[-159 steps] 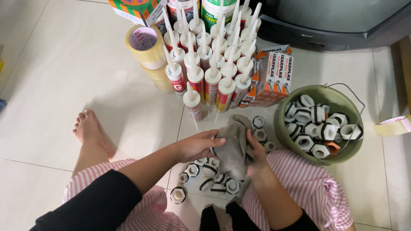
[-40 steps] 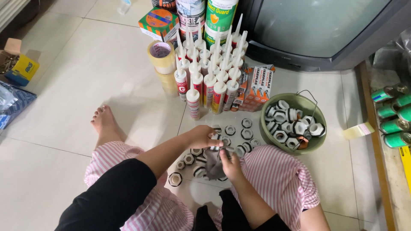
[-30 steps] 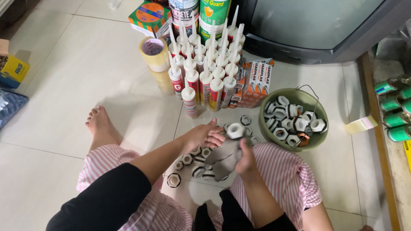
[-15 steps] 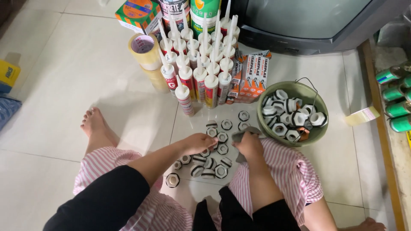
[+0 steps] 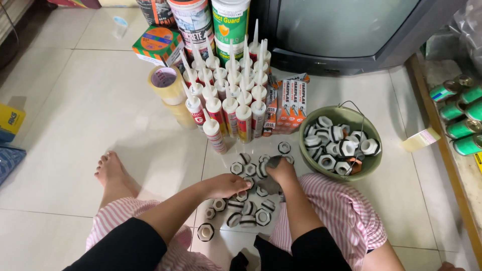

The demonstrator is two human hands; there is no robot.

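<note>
hands [image 5: 253, 180] down on white fittings [image 5: 246, 195]

Right hand [image 5: 282, 171] covers most of the grey cloth [image 5: 271, 184]; whether the fingers grip it cannot be told. Left hand [image 5: 227, 184] lies over the fittings [image 5: 244, 200] on the floor, fingertips hidden among them (contact or grasp unclear). Fittings deep in the green bucket [image 5: 369, 168] are hidden by the top layer. Far paint cans [image 5: 231, 20] and the television [image 5: 346, 30] are cut by the top edge; green spray cans [image 5: 459, 125] by the right edge.
</note>
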